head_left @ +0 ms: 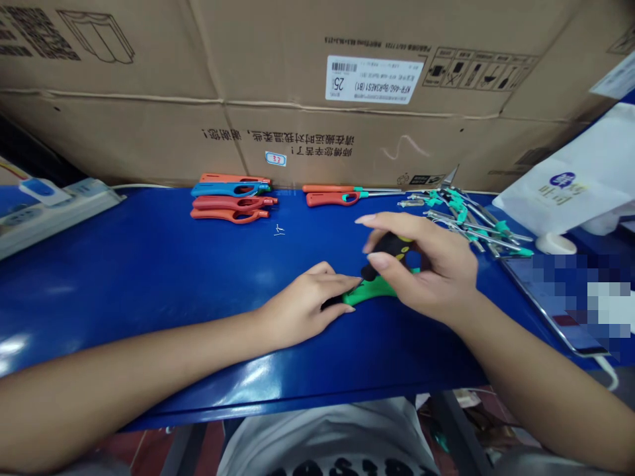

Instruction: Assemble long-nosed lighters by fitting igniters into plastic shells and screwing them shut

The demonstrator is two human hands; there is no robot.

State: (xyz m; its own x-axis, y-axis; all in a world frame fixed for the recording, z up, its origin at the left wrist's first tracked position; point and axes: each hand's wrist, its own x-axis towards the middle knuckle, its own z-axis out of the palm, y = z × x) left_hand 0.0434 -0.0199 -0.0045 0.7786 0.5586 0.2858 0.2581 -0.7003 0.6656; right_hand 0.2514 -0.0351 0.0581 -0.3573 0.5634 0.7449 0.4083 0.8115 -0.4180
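Observation:
On the blue table a green lighter casing [373, 289] lies flat, partly covered by both hands. My left hand [313, 299] has its fingers closed on the left end of that casing, pressing it against the table. A short black screwdriver with yellow marks [389, 252] is gripped in my right hand [430, 264]. Its handle tilts, and the shaft points down at the green casing near my left fingertips. The very tip is hard to make out. Part of the casing is hidden behind my right hand.
Several orange, red and blue lighter casings [231, 206] are stacked at the back. Two red long-nosed lighters [337, 197] lie beside them. Metal tubes with teal parts [476, 221] form a pile at right, near a phone [550, 307]. A power strip [54, 211] sits left; a cardboard box [278, 79] stands behind.

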